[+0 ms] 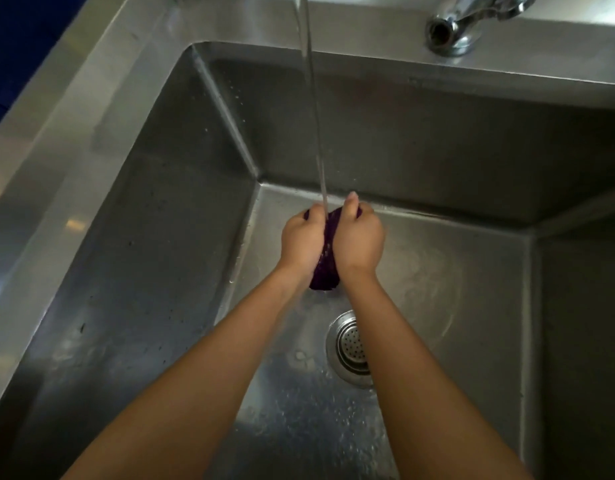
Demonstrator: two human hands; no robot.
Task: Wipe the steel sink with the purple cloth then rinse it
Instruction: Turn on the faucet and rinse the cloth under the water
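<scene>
Two hands meet in the middle of the basin with the purple cloth point(328, 251) bunched between them: the left hand point(302, 241) is curled shut on the cloth's left side and the right hand point(359, 237) is clenched on its right side, thumb tip raised at the top. Only a dark strip of the cloth shows between the palms, with a rounded lump hanging out below the wrists. Taking the drain strainer point(350, 348) as the landmark, the cloth is held above the floor of the steel sink point(153, 216), beyond the strainer toward the back wall and slightly to its left. A thin stream of water point(314, 116) falls from the top of the view straight onto the cloth where the two hands meet. The tap fitting point(462, 26) sits on the back ledge, far beyond the strainer and to its right. The sink floor around the strainer looks wet, with beads and ripples of water. This reads as the rinsing step, the wiping seemingly done: the cloth is being worked or squeezed under the flow. The next move likely calls for wringing it firmly over the strainer, then freeing one hand to shut off the water.
</scene>
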